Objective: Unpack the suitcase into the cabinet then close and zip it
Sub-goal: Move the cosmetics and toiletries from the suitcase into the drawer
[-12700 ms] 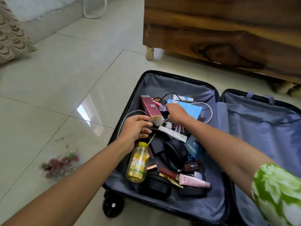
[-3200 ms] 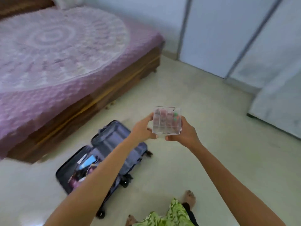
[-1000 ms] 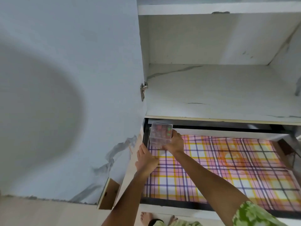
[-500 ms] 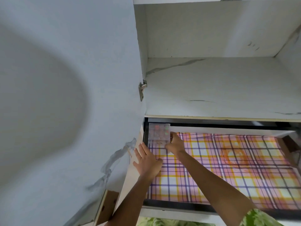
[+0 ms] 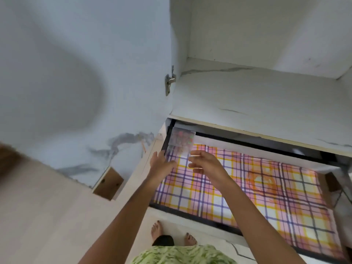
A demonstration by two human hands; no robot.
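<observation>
A clear plastic box with small red and green items inside sits in the far left corner of the pulled-out cabinet drawer, on its pink, orange and purple checked liner. My left hand hovers just in front of the box, fingers straight and holding nothing. My right hand is beside it, a little to the right, fingers loosely spread and apart from the box. The suitcase is out of view.
Above the drawer is a bare white shelf of the open cabinet. The white cabinet door stands open on the left, with a metal hinge. My bare feet stand on the floor below the drawer front.
My right hand has let go of the clear box, which now rests in the drawer's far left corner. Both hands have drawn back a little from it.
</observation>
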